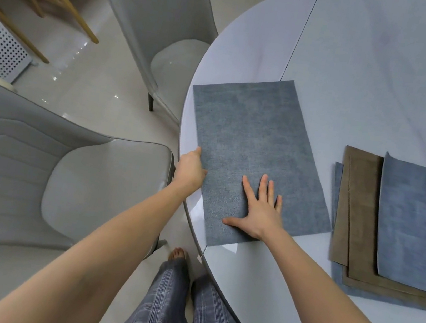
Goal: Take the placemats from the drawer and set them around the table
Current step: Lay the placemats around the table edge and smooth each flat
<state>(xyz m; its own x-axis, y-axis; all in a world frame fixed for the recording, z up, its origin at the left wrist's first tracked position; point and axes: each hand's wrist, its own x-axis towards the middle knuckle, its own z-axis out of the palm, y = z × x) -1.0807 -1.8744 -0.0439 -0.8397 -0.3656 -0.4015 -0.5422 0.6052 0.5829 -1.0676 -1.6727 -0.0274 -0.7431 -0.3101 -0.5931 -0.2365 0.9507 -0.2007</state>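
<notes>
Both hands are on one blue-grey rectangular fabric placemat (pixel 254 156) lying flat near the edge of the round pale-grey table (pixel 373 61). Left hand (pixel 190 170) is curled at the mat's left long edge by the table rim, fingers mostly hidden, so can't tell if it pinches the edge or just nudges it. Right hand (pixel 260 210) is spread wide, palm down, pressing the mat's near end; it holds nothing.

Step in hand, as I read it: squaring this mat to its seat. To do it well: keep the flat palm light so the cloth slides w/o bunching, use the left hand as a guide along the rim, leave an even margin to the table edge, line it up w/ the light-grey padded chair (pixel 107 195) nearby.

Remaining stack of blue and brown fabric mats (pixel 401 228) sits fanned on the table to the right, just beside but not touching the placed mat. No drawer or other container is in view.
</notes>
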